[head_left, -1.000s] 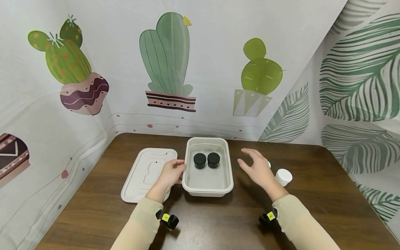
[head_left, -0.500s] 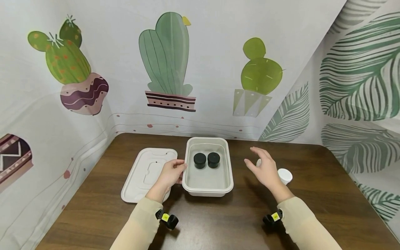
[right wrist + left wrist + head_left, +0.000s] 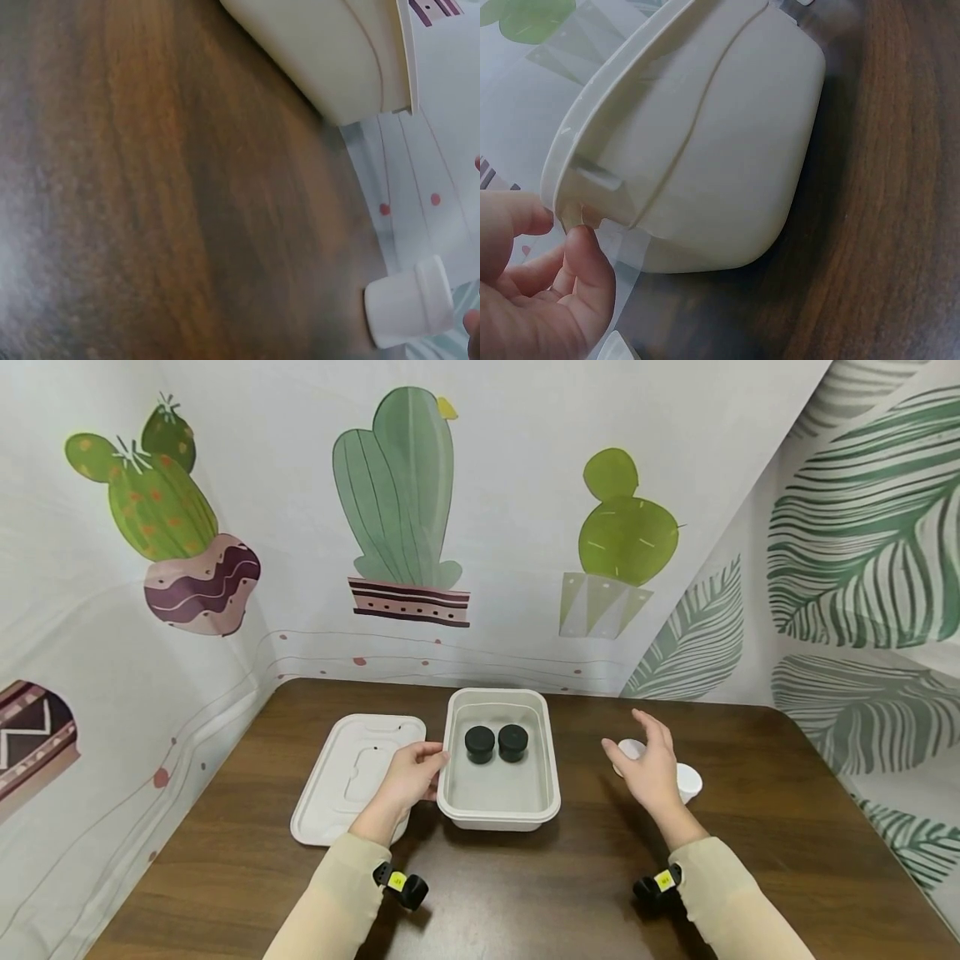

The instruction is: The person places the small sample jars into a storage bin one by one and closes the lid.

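A cream plastic box [image 3: 497,795] stands at the middle of the table, with two small black-lidded jars [image 3: 479,742] side by side inside it. My left hand [image 3: 408,777] pinches the box's left rim between thumb and fingers; the left wrist view shows this grip on the box wall [image 3: 727,142] close up. Over on the right, my right hand [image 3: 652,775] hovers with thumb and fingers spread and holds nothing. Just beyond its thumb is a small white jar [image 3: 405,304], partly hidden by the hand in the head view. A second white jar [image 3: 688,782] stands behind the wrist.
A flat white lid [image 3: 326,802] lies on the wooden table [image 3: 525,893] left of the box, partly under my left forearm. A cactus-printed cloth [image 3: 510,527] hangs behind the table's far edge.
My right hand has moved rightward, away from the box and toward the white jars, uncovering more of the nearer one. The left hand and the box have stayed put.
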Motion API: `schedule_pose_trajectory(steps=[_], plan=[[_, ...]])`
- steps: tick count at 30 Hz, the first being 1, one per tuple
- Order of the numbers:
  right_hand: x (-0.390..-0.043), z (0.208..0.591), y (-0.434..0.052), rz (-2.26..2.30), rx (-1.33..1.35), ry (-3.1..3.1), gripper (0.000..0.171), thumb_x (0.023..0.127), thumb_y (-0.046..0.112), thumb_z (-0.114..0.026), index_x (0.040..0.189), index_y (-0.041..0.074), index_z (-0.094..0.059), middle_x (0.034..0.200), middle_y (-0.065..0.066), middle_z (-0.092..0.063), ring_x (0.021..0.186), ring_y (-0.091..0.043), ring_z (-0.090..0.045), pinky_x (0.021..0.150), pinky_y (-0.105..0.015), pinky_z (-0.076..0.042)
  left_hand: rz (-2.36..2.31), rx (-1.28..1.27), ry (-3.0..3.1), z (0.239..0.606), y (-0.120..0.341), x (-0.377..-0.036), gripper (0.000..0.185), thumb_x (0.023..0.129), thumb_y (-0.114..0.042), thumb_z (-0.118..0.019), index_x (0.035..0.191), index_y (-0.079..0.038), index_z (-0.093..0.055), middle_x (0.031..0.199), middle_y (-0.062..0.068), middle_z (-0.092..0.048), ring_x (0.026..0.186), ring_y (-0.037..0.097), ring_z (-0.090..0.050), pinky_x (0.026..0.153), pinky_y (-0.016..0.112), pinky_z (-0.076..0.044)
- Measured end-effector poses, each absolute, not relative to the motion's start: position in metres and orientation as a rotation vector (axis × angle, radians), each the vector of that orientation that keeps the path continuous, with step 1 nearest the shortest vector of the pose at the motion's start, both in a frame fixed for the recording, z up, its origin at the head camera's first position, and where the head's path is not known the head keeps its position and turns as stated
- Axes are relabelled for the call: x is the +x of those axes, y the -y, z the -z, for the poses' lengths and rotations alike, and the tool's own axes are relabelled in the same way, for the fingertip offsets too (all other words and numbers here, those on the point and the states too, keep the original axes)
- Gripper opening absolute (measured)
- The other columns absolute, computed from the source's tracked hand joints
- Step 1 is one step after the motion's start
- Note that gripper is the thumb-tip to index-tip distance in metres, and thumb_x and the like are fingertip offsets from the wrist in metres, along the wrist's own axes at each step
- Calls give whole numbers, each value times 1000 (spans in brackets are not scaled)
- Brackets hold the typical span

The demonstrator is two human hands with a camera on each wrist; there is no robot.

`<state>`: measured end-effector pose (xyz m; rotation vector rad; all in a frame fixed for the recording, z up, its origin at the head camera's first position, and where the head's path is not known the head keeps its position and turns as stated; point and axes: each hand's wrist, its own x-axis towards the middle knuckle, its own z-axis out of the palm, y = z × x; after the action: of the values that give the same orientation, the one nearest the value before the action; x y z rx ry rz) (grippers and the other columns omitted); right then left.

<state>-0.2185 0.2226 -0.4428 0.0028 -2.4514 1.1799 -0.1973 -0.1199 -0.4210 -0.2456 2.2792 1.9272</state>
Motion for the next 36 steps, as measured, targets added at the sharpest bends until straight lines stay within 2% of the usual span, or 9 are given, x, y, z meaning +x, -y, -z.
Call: schedule_pose_trajectory(steps=[21,28,36], plan=[[-224,453,-225,-1319,-152,2494,75,82,25,-70,143,3,-32,144,-26,-31,132,-42,-32,107,-54,-29,-1933,-229,-2295,424,119,-197,34,92,-15,-56,120,3,-57,95,19,-64,62,14,-62,49,24,-50],[-226,458,-225,-1322,-207,2521,75,82,24,-69,143,0,-31,142,-28,-33,130,-41,-35,105,-53,-31,-1937,-230,-2300,423,120,-196,35,91,-16,-57,121,3,-57,90,15,-64,60,12,-60,49,23,-50],[-228,463,-226,-1376,-253,2538,73,84,23,-67,142,-2,-31,143,-27,-35,131,-40,-33,107,-51,-30,-1940,-228,-2297,424,120,-196,35,91,-16,-58,121,3,-57,91,15,-64,60,12,-60,49,23,-50]])
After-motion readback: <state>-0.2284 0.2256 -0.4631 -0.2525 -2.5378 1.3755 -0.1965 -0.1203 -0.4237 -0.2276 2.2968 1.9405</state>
